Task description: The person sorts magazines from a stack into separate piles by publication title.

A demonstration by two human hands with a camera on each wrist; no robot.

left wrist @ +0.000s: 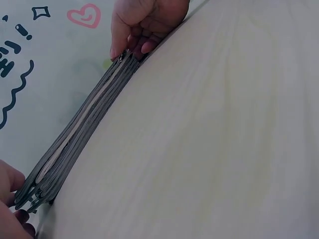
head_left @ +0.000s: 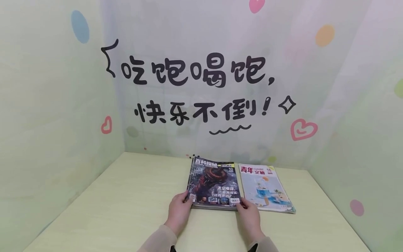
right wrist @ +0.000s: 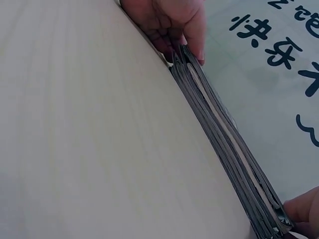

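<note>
Both the left hand [head_left: 178, 212] and right hand [head_left: 248, 215] pinch near corners of a dark-covered rectangular paper magazine stack [head_left: 214, 183] between them, long axis pointing away, left of a white-and-blue magazine [head_left: 264, 187].

On my end I've got a thick stack of magazines [head_left: 214, 183], dark cover up with white lettering, gripped at both near corners, toward the surface's [head_left: 132, 196] back.
</note>
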